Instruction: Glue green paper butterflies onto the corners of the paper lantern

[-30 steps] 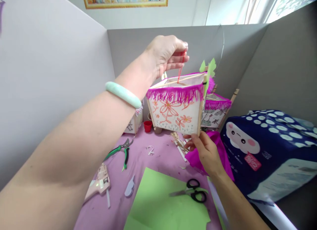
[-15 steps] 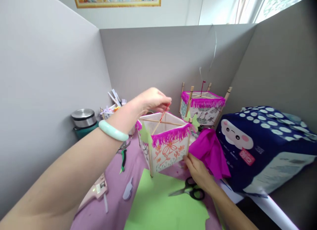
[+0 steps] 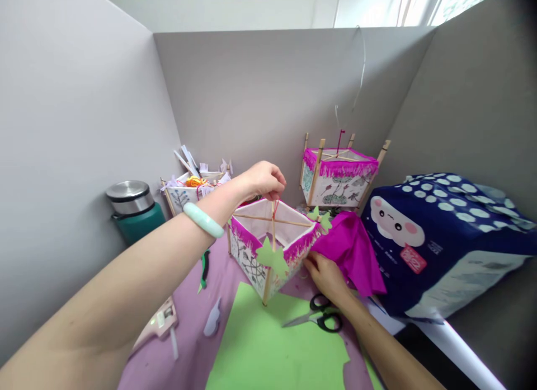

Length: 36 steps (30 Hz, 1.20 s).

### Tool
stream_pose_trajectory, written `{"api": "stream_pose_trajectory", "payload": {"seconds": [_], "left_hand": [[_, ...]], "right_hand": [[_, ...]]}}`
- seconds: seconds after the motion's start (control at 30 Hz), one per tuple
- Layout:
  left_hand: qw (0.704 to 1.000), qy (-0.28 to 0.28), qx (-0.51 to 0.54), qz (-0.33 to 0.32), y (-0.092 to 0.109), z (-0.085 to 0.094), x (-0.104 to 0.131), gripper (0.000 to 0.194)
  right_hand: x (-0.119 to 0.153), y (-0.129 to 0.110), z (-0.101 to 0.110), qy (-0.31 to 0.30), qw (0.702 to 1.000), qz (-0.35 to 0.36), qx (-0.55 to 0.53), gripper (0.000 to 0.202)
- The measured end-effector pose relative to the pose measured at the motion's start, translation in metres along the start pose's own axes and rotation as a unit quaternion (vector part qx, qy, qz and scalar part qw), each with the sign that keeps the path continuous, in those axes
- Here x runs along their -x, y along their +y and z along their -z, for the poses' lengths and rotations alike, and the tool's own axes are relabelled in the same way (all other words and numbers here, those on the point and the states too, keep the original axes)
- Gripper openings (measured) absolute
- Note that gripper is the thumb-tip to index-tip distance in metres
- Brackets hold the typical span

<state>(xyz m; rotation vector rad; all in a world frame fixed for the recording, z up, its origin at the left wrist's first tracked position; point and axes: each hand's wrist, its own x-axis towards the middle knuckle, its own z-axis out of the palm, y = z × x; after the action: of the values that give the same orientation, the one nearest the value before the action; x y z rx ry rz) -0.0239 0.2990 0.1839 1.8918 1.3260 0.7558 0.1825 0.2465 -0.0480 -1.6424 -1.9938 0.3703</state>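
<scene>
A white paper lantern [image 3: 247, 259] with magenta fringe, wooden sticks and green paper shapes hangs tilted over the green paper sheet [image 3: 272, 345]. Above it, my left hand [image 3: 268, 179], with a pale green bangle on the wrist, pinches the red cord [image 3: 274, 209] tied at its crossed sticks. My right hand [image 3: 325, 272] touches the lantern's lower right side, fingertips partly hidden behind it. One corner, bearing a green leaf-like shape [image 3: 272, 258], faces me. Black-handled scissors [image 3: 321, 317] lie open on the green sheet beneath my right hand.
A second fringed lantern [image 3: 342, 183] stands at the back right, near magenta cloth [image 3: 354, 255] and a navy package [image 3: 403, 278]. On the left are a teal flask [image 3: 140, 222], a decorated box [image 3: 180, 198], green-handled pliers [image 3: 205, 267] and a pink glue gun [image 3: 157, 325].
The lantern has turned, so a corner with a green shape now faces me instead of the orange-drawn panel. My left hand is slightly lower in view, still on the cord.
</scene>
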Motion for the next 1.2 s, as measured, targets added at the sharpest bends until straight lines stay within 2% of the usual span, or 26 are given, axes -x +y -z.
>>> {"api": "stream_pose_trajectory", "payload": {"seconds": [0.13, 0.37, 0.47, 0.67, 0.87, 1.0, 1.1, 1.2], "left_hand": [[0.999, 0.046, 0.022, -0.013, 0.0, 0.002, -0.01, 0.023], [0.998, 0.068, -0.013, 0.008, -0.003, 0.021, -0.017, 0.015], [0.997, 0.07, -0.032, 0.009, -0.002, 0.024, -0.019, 0.016], [0.996, 0.058, -0.067, 0.028, -0.004, 0.019, -0.017, 0.013], [0.995, 0.074, -0.059, 0.011, -0.007, 0.015, -0.021, 0.014], [0.99, 0.054, -0.129, 0.003, -0.011, 0.015, -0.022, 0.016], [0.985, 0.049, -0.163, -0.004, -0.013, 0.015, -0.013, 0.02], [0.973, 0.097, -0.209, -0.026, -0.013, 0.015, 0.005, 0.023]], "right_hand": [[-0.005, -0.006, -0.003, 0.029, 1.0, 0.001, 0.007, 0.022], [0.0, -0.024, -0.009, 0.095, 0.995, 0.03, 0.031, 0.021], [0.0, -0.031, -0.01, 0.084, 0.995, 0.022, 0.042, 0.021], [-0.001, -0.033, -0.011, -0.002, 0.998, 0.011, 0.065, 0.023], [-0.001, -0.03, -0.01, -0.013, 0.998, 0.03, 0.055, 0.023], [-0.005, -0.025, -0.008, -0.037, 0.996, -0.005, 0.079, 0.026], [-0.01, -0.014, -0.002, -0.022, 0.992, -0.055, 0.11, 0.033], [-0.013, -0.002, 0.006, 0.006, 0.987, -0.096, 0.131, 0.037]]}}
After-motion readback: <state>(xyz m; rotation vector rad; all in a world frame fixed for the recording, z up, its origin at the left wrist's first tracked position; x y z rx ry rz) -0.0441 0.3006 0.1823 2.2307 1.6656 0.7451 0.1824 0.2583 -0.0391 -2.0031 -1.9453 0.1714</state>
